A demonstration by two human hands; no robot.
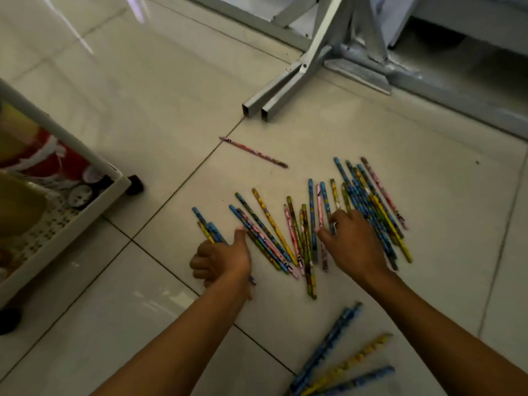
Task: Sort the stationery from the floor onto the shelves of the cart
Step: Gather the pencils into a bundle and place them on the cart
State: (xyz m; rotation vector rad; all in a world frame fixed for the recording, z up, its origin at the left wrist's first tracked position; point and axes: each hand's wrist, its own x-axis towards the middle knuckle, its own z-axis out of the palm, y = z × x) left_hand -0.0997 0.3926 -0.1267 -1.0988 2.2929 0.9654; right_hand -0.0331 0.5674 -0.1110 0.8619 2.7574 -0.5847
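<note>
A: Hand status?
B: A few pencils point(210, 228) are clenched in the left hand point(221, 260). Right hand point(351, 241) is spread flat on the pencil pile point(285, 232) between both hands.

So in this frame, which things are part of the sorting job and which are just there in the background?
Part of the job:
- spread of pencils on the floor
- stray pink pencil
- few pencils nearest the camera
- small bundle gripped by the left hand
- right hand, on the spread
- white cart

Background:
- grey metal frame legs
- tiled floor
</note>
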